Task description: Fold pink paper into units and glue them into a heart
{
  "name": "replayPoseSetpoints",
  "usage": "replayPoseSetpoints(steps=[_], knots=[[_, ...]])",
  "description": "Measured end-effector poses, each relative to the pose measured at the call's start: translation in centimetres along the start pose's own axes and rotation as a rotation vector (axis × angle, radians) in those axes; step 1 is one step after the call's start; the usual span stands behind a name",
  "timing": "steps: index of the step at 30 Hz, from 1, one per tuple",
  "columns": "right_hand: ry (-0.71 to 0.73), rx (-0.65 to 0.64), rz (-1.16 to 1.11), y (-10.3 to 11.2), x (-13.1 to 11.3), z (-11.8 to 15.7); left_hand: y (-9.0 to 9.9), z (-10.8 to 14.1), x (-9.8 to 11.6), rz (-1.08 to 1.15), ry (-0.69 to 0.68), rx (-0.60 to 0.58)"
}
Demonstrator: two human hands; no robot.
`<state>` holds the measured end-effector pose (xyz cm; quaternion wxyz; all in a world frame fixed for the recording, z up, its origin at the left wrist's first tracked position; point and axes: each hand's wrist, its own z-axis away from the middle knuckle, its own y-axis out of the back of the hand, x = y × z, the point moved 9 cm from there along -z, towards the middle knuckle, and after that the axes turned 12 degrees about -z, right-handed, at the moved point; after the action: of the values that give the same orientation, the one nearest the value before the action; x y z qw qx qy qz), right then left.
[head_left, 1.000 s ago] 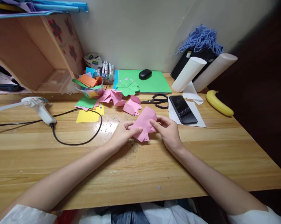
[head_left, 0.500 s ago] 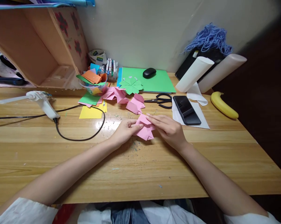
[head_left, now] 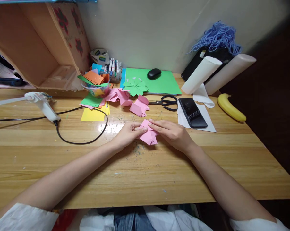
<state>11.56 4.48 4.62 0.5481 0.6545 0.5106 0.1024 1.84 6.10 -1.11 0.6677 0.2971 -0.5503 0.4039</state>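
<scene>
Though forearms (head_left: 82,168) apart, hands (head_left: 128,134) on paper (head_left: 149,138)

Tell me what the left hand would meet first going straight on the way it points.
The left hand would first meet the folded pink paper in its grip; beyond that, the right hand seems in line, though depth is unclear.

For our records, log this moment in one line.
left hand: gripping folded pink paper piece | right hand: touching its upper part | beyond: black-handled scissors
</scene>
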Motion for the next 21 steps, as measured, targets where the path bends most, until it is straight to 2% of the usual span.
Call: replayPoseSetpoints(steps=[17,19,21], knots=[[-0.007,-0.101,-0.018,0.0,-0.4,0.0,0.0,0.2,0.0,0.017,0.002,-0.010],[-0.035,-0.092,-0.091,0.1,-0.2,-0.1,0.0,0.2,0.0,-0.003,0.007,-0.007],[-0.142,-0.022,-0.250,0.5,0.7,-0.1,0.0,0.2,0.1,-0.027,0.016,-0.002]])
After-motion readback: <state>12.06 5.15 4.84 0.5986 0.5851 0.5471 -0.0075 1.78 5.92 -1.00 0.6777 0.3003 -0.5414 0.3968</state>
